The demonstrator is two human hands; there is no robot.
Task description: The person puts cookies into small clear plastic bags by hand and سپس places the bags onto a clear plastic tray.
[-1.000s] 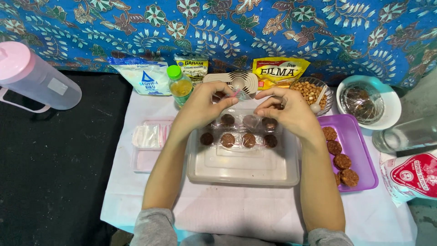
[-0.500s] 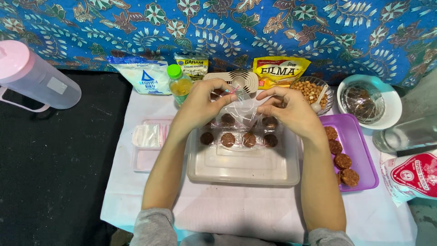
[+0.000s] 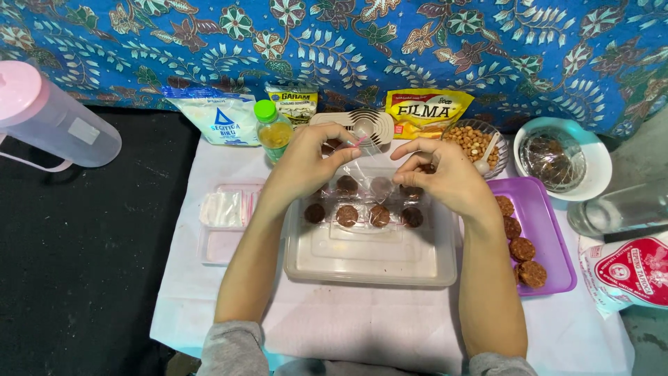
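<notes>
In the head view, the left hand point(image 3: 303, 163) and right hand point(image 3: 442, 177) pinch a small clear plastic bag point(image 3: 372, 170) between them, fingers closed on its top edges, above the clear tray point(image 3: 369, 261) of brown cookies point(image 3: 346, 215). Spreading the mouth evenly seems wise. Far-side packets crowd close; the near cloth leaves open room.

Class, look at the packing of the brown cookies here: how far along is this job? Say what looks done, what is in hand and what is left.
Done: wrapped cookies lie in rows in the clear tray. In hand: the left hand and right hand hold a small clear bag open between them above the tray. Left: four bare cookies sit on the purple tray, with spare bags nearby.
</notes>
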